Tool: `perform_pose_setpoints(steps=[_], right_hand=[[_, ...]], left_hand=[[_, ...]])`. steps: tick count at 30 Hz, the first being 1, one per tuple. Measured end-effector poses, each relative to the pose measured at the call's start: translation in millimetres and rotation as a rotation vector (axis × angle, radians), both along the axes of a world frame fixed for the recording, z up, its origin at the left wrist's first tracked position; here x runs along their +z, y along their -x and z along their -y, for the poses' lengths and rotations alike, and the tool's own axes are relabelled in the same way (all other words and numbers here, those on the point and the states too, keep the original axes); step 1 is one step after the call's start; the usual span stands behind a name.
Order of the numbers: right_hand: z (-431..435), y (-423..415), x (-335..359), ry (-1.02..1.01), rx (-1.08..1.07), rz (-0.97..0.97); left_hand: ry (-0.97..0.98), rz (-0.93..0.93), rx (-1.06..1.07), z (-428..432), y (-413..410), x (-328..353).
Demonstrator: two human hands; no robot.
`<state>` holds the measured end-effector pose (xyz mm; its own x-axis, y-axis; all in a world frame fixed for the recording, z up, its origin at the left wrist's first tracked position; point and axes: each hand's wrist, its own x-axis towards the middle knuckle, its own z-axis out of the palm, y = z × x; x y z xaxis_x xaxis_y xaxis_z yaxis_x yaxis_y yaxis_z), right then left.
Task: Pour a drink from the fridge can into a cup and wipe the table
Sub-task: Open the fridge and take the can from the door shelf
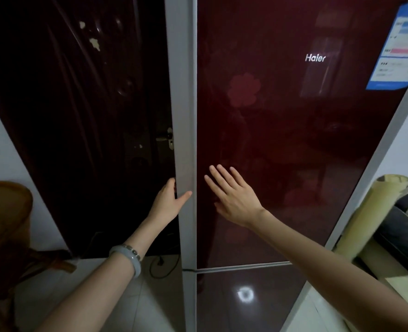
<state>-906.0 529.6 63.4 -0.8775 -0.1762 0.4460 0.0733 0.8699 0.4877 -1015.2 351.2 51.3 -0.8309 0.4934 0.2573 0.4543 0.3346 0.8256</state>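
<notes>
Our left hand [172,200] wraps the left edge of the fridge door [294,144], thumb in front. Our right hand [234,197] spreads flat, holding nothing, just right of that edge. If that palm presses while we pull, our grip may slip. The can is unseen, presumably behind the door, and a hard yank could topple it.
</notes>
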Motion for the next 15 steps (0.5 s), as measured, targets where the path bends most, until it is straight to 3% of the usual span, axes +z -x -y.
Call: perform_pose_setpoints(steps=[10,15], right_hand=[[14,-11,2,0.102,-0.052,0.023],[18,-41,-6,0.098,0.007,0.001]], left_hand=[[0.149,-0.061,0.08,1,-10,6],[0.17,-0.141,0.023,24,-36,2]])
